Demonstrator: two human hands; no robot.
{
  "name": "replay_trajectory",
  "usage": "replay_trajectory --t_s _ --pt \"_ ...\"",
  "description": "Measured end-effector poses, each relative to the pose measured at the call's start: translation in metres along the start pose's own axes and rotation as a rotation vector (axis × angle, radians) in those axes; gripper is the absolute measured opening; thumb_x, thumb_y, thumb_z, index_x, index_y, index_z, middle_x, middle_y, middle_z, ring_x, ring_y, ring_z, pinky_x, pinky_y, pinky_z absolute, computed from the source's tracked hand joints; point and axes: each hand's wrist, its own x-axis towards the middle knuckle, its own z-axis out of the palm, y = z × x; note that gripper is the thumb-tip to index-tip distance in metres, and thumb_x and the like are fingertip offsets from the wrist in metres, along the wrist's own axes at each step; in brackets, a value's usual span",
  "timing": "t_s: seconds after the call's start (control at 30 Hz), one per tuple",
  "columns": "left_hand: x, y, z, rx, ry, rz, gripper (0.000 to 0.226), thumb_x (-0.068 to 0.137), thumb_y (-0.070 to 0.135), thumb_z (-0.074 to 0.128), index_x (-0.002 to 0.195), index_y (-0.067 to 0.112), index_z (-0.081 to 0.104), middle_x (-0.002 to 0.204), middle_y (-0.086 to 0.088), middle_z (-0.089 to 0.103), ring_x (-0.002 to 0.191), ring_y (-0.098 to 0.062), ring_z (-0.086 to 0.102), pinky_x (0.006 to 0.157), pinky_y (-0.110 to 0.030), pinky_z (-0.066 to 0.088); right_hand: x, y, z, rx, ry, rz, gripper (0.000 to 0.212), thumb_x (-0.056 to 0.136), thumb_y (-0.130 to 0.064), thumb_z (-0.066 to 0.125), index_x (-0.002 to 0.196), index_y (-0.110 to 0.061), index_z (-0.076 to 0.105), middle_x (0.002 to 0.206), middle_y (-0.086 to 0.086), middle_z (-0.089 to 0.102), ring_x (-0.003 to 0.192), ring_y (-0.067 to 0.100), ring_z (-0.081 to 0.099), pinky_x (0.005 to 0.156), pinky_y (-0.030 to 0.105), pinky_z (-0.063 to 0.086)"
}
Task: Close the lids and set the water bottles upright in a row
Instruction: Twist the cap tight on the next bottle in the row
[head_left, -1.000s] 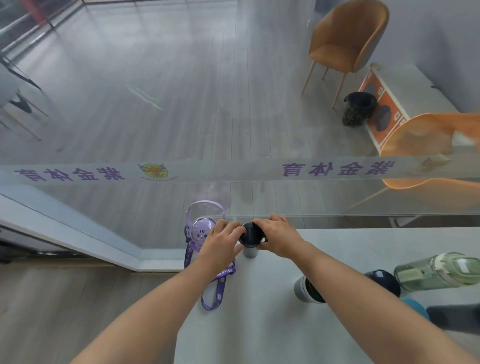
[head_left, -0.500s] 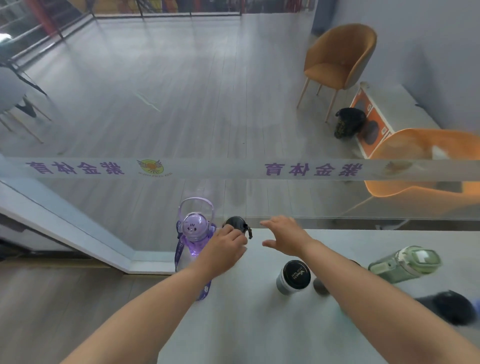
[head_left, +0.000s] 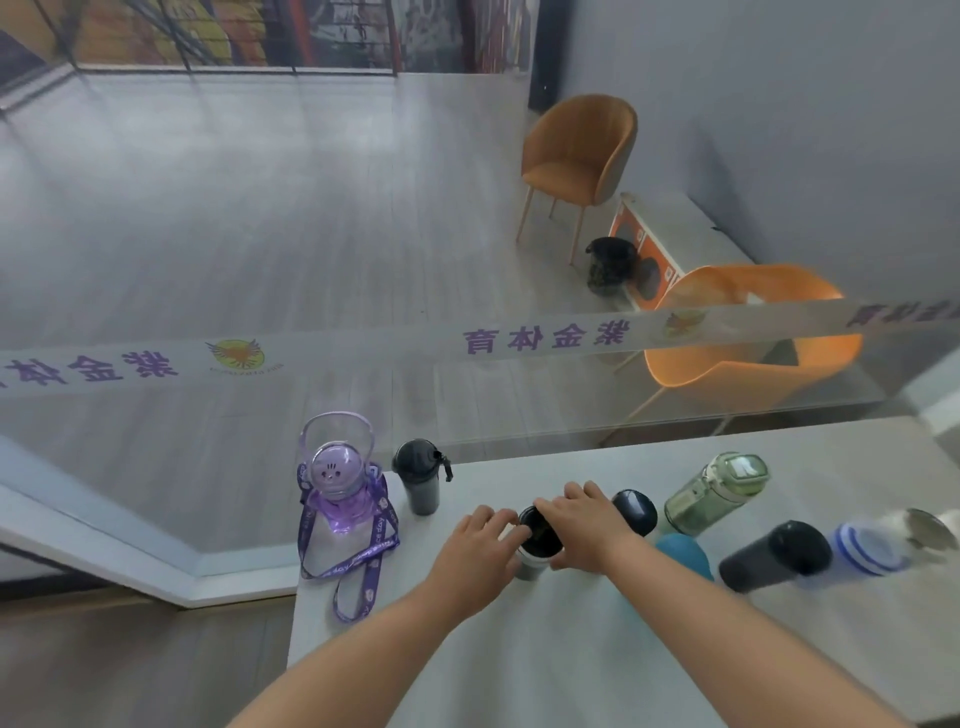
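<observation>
At the table's left end, the purple bottle (head_left: 340, 486) and the small black bottle (head_left: 418, 478) stand upright with lids closed. Both hands, left hand (head_left: 480, 551) and right hand (head_left: 582, 525), grasp the black-lidded cup (head_left: 537, 540) at mid-table. To the right, the green bottle (head_left: 714, 491), dark bottle (head_left: 774, 556) and striped bottle (head_left: 878, 545) lie down, left to do. The glass strip (head_left: 545, 338) shows mirrored purple Chinese characters.

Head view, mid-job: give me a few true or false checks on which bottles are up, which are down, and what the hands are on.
1. The purple bottle stands upright at the table's left end. True.
2. The green bottle stands upright. False: it lies on its side.
3. Both the left hand and right hand are on the black-lidded cup. True.
4. The small dark bottle beside the purple one lies flat. False: it stands upright.
5. The blue-striped bottle lies on its side. True.
</observation>
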Motion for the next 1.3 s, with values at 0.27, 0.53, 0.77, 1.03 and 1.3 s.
replay_trajectory --t_s 0.27,0.53,0.77,1.03,1.3 --pt "0.018 0.000 0.014 0.078 0.079 -0.136 0.025 0.081 0.018 0.063 0.106 0.021 0.059 0.112 -0.002 0.059 0.089 -0.027 0.053 0.071 -0.038 0.046 0.034 0.018 -0.001 0.034 0.092 -0.128 0.057 0.076 -0.047 0.073 0.122 -0.020 0.052 0.117 0.001 0.066 0.108 0.028 0.049 0.089 0.040 0.036" --pt "0.047 -0.029 0.000 0.136 0.095 -0.269 0.025 0.078 0.020 0.072 0.101 0.021 0.062 0.109 -0.001 0.062 0.090 -0.028 0.054 0.070 -0.039 0.047 0.088 0.032 -0.012 0.074 0.174 -0.169 0.061 0.074 -0.048 0.076 0.122 -0.018 0.053 0.120 0.002 0.066 0.109 0.027 0.051 0.089 0.038 0.036" --pt "0.069 -0.048 -0.007 0.188 0.067 -0.330 0.025 0.078 0.020 0.072 0.101 0.021 0.062 0.110 -0.001 0.063 0.090 -0.029 0.054 0.075 -0.040 0.045 0.118 0.042 -0.021 0.117 0.191 -0.177 0.063 0.076 -0.047 0.077 0.126 -0.019 0.051 0.123 0.003 0.065 0.114 0.027 0.051 0.096 0.038 0.037" --pt "0.078 -0.061 -0.007 0.184 0.036 -0.352 0.023 0.083 0.020 0.070 0.104 0.020 0.061 0.113 -0.001 0.062 0.092 -0.030 0.054 0.073 -0.041 0.048 0.129 0.045 -0.028 0.151 0.173 -0.167 0.064 0.080 -0.047 0.075 0.132 -0.021 0.048 0.129 0.003 0.062 0.117 0.027 0.049 0.099 0.039 0.036" --pt "0.075 -0.051 -0.010 0.151 0.024 -0.322 0.039 0.080 0.021 0.072 0.115 0.019 0.056 0.123 -0.005 0.057 0.101 -0.030 0.051 0.082 -0.042 0.049 0.108 0.049 -0.039 0.209 0.129 -0.118 0.082 0.088 -0.051 0.068 0.152 -0.017 0.029 0.145 0.006 0.051 0.131 0.030 0.044 0.110 0.043 0.033"
